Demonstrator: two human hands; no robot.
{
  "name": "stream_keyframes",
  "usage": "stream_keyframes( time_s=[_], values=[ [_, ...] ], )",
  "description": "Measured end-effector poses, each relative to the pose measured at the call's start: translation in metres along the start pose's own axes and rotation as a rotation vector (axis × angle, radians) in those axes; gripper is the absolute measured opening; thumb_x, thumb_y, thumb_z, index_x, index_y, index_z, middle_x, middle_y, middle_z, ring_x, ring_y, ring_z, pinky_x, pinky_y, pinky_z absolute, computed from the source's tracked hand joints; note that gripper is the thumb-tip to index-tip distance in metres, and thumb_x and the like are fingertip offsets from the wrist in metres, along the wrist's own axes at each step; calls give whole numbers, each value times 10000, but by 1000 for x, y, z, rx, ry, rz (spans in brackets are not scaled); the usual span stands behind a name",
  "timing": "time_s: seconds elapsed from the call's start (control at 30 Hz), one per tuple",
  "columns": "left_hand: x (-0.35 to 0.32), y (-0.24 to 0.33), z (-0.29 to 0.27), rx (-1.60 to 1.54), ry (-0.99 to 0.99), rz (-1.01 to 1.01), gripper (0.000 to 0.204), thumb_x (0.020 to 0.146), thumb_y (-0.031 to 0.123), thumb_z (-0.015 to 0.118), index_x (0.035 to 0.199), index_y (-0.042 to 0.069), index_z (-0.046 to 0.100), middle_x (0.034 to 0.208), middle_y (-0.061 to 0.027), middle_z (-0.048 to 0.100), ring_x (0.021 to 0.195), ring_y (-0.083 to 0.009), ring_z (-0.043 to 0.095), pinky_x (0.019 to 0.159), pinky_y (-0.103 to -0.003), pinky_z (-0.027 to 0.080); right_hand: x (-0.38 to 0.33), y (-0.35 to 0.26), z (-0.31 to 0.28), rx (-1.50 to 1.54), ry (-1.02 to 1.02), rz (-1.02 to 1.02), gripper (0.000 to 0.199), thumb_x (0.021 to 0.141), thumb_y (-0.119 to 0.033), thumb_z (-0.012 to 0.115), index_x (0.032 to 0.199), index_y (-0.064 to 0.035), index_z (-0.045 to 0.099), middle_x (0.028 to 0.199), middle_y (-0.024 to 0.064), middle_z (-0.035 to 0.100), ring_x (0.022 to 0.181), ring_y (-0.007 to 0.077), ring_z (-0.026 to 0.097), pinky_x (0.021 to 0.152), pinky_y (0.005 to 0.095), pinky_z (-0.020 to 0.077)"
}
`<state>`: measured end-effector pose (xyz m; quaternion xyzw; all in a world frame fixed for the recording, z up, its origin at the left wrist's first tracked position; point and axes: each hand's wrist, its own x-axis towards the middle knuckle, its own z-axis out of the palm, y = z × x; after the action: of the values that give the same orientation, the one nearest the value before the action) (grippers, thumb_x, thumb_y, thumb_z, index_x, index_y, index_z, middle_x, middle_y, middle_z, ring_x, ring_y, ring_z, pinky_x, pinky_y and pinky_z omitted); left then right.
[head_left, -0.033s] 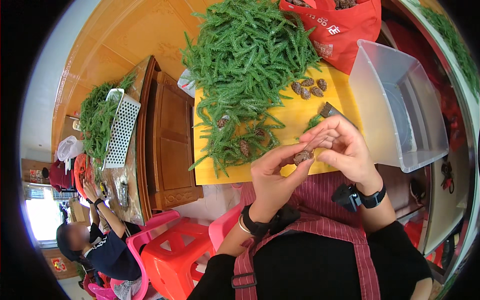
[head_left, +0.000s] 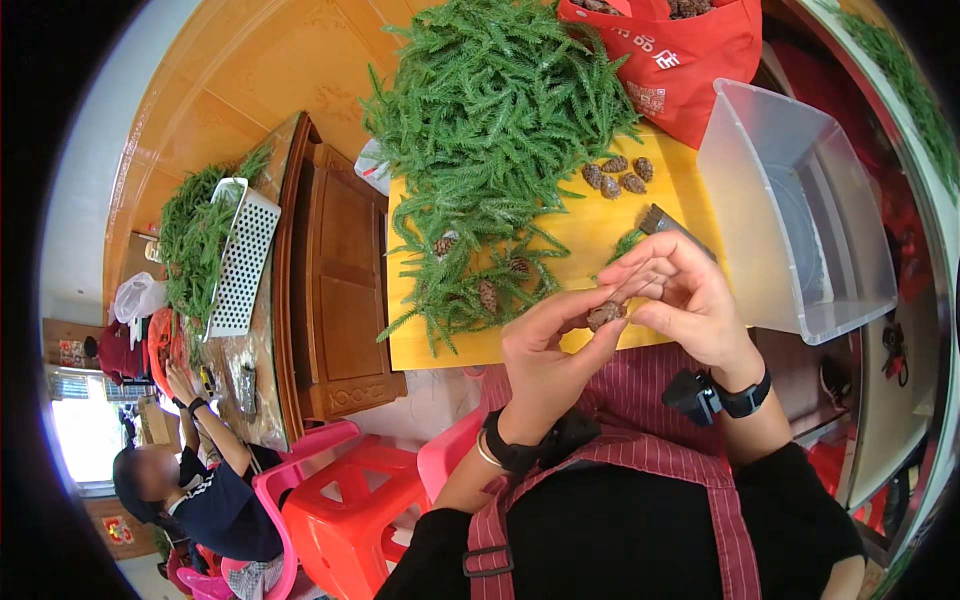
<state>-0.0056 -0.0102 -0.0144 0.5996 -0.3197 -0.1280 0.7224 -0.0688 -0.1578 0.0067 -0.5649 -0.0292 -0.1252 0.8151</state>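
Note:
A small brown pinecone (head_left: 604, 318) sits between the fingertips and thumb of my left hand (head_left: 545, 345), above the near edge of a yellow board (head_left: 425, 350). Close beside it, my right hand (head_left: 700, 310) is closed in a pinch; what its fingertips grip is too fine to make out. Beyond the right hand lie a dark-bristled brush (head_left: 657, 220) and a short green sprig (head_left: 628, 243), both partly hidden. Several loose pinecones (head_left: 611, 187) cluster farther back. Left of my hands, green sprigs with pinecones (head_left: 488, 295) among them rest on the board.
A big heap of green artificial branches (head_left: 500, 120) covers the back of the board. Behind stands a red bag (head_left: 700, 75) of pinecones; to the right, a clear plastic bin (head_left: 800, 240). Red stools (head_left: 345, 510) and another person (head_left: 220, 490) at a side table are at left.

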Motion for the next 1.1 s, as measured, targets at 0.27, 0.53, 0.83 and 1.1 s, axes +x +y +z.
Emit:
stream_keyframes(
  time_s=[0.27,0.53,0.83,1.1],
  values=[
    [-2,-2,-1,98,-25,76,284,710,-88,634,986,-55,579,934,-101,598,823,-131,582,718,-242,479,1,0,-5,-111,-77,-57,132,793,52,537,923,41,556,1044,159,546,946,176,560,842,283,451],
    [-2,-1,3,1,-31,43,256,726,-84,614,977,-47,575,907,-80,585,787,-102,557,693,-219,450,3,-1,-4,-242,-60,-94,85,736,24,592,813,0,566,958,144,567,880,179,556,774,282,448],
    [1,-4,0,57,-19,36,243,734,-58,630,970,-27,580,926,-75,578,788,-90,550,660,-198,442,4,-3,4,-712,53,-290,94,713,-34,607,755,-14,525,888,130,587,787,196,565,702,291,449],
    [-2,-5,2,-65,19,31,283,698,-90,659,959,-18,578,999,-105,537,854,-133,561,677,-219,497,5,-4,9,-787,50,-296,83,718,-22,565,750,-19,489,883,129,572,786,225,558,708,303,445]
  ],
)
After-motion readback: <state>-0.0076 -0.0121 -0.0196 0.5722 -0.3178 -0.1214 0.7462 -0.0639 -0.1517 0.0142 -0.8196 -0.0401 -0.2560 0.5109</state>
